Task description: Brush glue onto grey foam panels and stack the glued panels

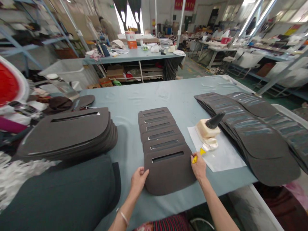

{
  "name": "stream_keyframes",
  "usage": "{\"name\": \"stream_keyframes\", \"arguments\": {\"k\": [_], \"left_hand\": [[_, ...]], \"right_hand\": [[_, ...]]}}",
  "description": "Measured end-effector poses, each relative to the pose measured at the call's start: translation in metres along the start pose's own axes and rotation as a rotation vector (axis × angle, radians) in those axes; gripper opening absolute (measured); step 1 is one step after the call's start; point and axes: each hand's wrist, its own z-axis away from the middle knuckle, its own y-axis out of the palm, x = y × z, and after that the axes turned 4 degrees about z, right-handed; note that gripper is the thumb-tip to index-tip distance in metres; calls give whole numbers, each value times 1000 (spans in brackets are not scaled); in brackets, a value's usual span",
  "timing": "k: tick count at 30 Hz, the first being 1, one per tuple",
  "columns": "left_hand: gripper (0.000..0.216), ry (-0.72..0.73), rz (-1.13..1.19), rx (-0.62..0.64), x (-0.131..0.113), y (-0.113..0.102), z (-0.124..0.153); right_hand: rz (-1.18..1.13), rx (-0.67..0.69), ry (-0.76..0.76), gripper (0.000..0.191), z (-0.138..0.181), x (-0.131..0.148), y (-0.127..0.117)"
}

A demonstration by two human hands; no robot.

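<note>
In front of me lies a row of overlapping dark grey panels (169, 178), each with a rounded end and a long slot. The nearest one lies on top. My left hand (139, 180) is closed with thumb and fingertips on its left edge. On the opposite edge rests my right hand (199, 165), its fingers wrapped round a yellow-handled brush (198, 155). The brush's pale, coated head points away to the right. Beyond it a cream plastic bottle (207, 129) with a black nozzle stands on a white sheet (225, 157).
At the left is a thick stack of similar panels (72, 131), with a folded dark green material (64, 192) nearer me. More overlapped panels (262, 141) with shiny streaks cover the right side. The blue-grey table (130, 96) faces another cluttered worktable (144, 56).
</note>
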Motion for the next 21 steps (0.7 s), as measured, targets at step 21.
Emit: {"name": "stream_keyframes", "arguments": {"k": [21], "left_hand": [[22,61,-389,-150,14,-2,-8]], "right_hand": [[283,125,81,18,-15,0,16]]}}
